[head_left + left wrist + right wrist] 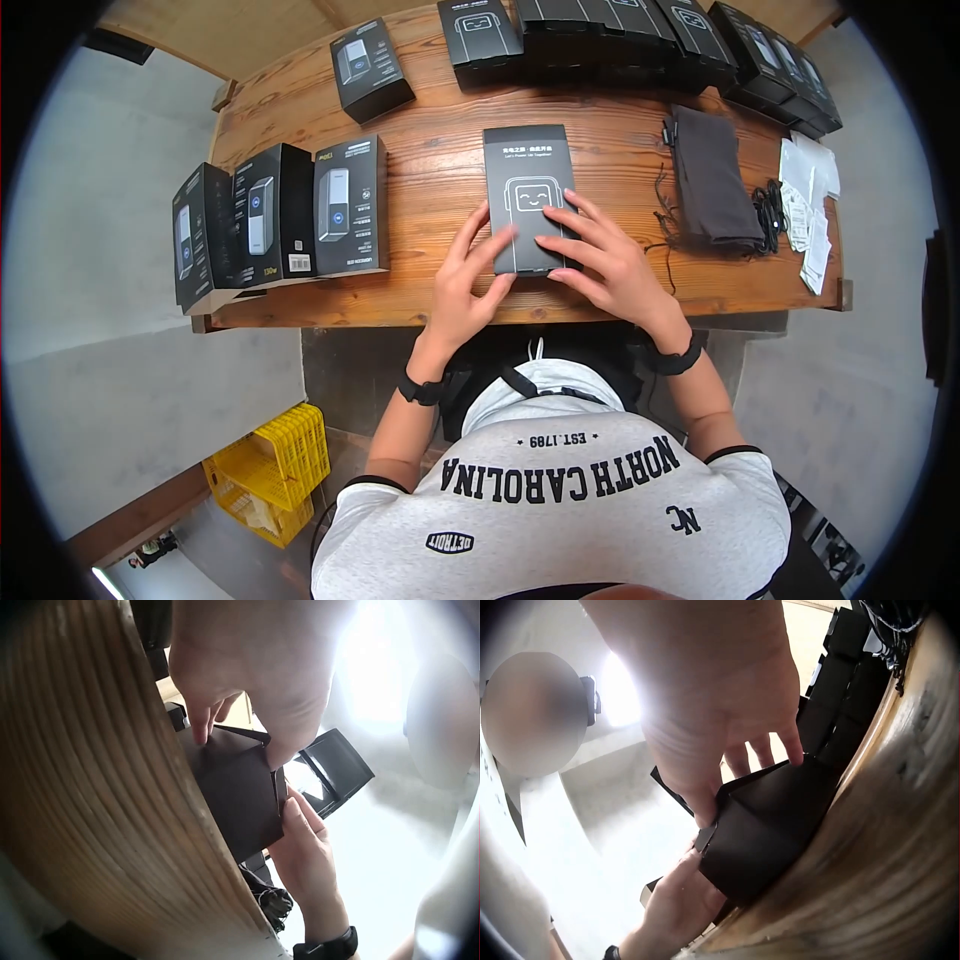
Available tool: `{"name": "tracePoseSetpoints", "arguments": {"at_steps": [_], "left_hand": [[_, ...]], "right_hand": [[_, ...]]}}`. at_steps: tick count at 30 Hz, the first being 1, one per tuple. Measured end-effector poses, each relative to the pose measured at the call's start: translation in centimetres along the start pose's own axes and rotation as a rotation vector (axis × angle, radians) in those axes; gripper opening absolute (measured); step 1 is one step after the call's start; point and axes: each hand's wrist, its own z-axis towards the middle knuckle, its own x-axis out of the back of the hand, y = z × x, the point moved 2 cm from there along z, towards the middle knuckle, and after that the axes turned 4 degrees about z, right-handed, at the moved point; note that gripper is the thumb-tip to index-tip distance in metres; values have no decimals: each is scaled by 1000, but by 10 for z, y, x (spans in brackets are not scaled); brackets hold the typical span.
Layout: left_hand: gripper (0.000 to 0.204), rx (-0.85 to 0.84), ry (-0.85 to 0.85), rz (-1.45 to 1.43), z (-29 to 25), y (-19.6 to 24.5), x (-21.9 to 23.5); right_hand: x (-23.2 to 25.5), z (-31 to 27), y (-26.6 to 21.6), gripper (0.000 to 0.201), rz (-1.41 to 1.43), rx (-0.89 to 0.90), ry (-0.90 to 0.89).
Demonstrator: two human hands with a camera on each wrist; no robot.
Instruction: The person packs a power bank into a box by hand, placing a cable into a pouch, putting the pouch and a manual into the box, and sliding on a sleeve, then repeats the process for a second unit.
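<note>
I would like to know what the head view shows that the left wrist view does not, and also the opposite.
Only the head view: the smiling drawing on the box, the yellow crate and the shirt lettering.

Only the left wrist view: the broad, plain dark end of the box, of which the head view gives little more than an edge.

Both: the left hand and right hand touching the box, the wooden table and the right wrist's black band.

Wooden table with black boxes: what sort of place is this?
Perhaps a small packing workspace: many similar black boxes sit on the wooden table, and a yellow crate stands nearby.
</note>
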Motion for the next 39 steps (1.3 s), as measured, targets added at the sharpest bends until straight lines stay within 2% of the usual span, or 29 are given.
{"name": "tracePoseSetpoints", "arguments": {"at_steps": [1,5,12,14,16,18,20,22,24,26,28,30,32,35,39], "left_hand": [[59,-146,-88,246,1,5,3],[48,-29,-38,201,3,12,3],[48,-95,-66,362,3,7,5],[48,-92,-78,391,4,9,5],[49,-244,-37,581,6,16,2],[48,-236,-29,589,3,16,-1],[47,-249,-97,616,2,16,-2],[46,-225,-127,623,1,17,-1],[45,-185,-138,501,3,18,0],[47,-220,-118,515,6,20,12],[51,-159,87,724,8,23,36],[54,-98,265,786,13,22,62],[56,-38,324,943,18,19,83],[66,83,274,1133,20,3,101],[71,160,205,1154,21,-14,100]], "right_hand": [[1,0,-1,38,-53,22,7],[-2,2,1,35,-204,123,57],[-1,1,4,33,-200,142,112],[-2,1,4,35,-210,134,45],[-3,-1,2,37,-203,130,38],[-5,-3,1,39,-193,133,29],[-6,-7,2,43,-180,78,-7],[-9,-10,1,42,-136,55,0],[-9,-11,-2,41,-98,33,10],[-8,-9,-2,35,-96,-50,32],[-8,-2,-3,32,-79,-65,80],[-11,7,-8,29,-56,-84,126],[-16,21,-13,29,-140,-122,146],[-28,36,-18,33,-199,-89,90],[-42,48,-17,34,-260,-94,42]]}}
